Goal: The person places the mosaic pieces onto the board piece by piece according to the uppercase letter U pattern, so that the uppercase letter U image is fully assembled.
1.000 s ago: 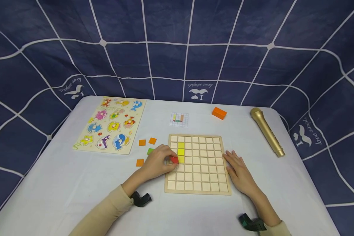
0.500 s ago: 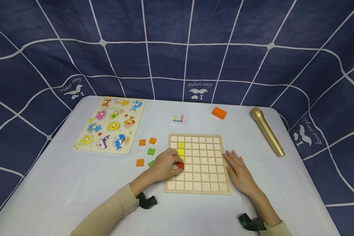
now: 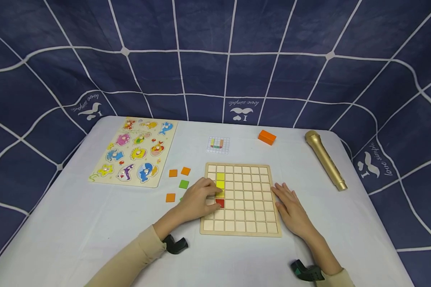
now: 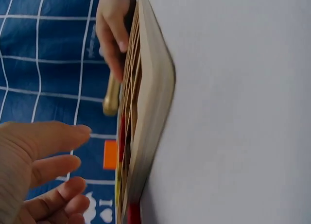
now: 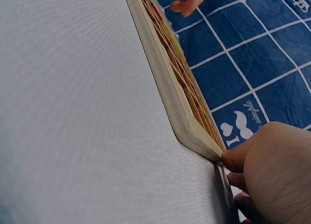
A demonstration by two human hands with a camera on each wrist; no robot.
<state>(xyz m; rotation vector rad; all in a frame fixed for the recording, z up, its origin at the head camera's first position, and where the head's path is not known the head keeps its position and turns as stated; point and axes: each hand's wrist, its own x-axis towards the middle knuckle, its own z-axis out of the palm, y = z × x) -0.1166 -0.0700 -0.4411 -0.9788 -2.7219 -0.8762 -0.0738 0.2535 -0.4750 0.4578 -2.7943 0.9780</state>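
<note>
My left hand hovers over the left side of a wooden grid board, thumb and fingers parted with nothing between them. Beneath the fingertips, a red square tile lies in a cell of the second column. Several yellow tiles line the cells above it, the lowest partly covered by a finger. In the left wrist view, the left hand stands clear of the board's surface. Fairly straight fingers of my right hand rest along the board's right edge; the right wrist view shows its thumb touching a corner.
Left of the board lie orange tiles and green tiles, one partly hidden by the hand. An animal peg puzzle, a pattern card, an orange block and a gold microphone surround the board.
My left hand carried the red tile rightward and down into the cell below the yellow tiles, then let go, its fingers spreading apart. The right hand has stayed still.
</note>
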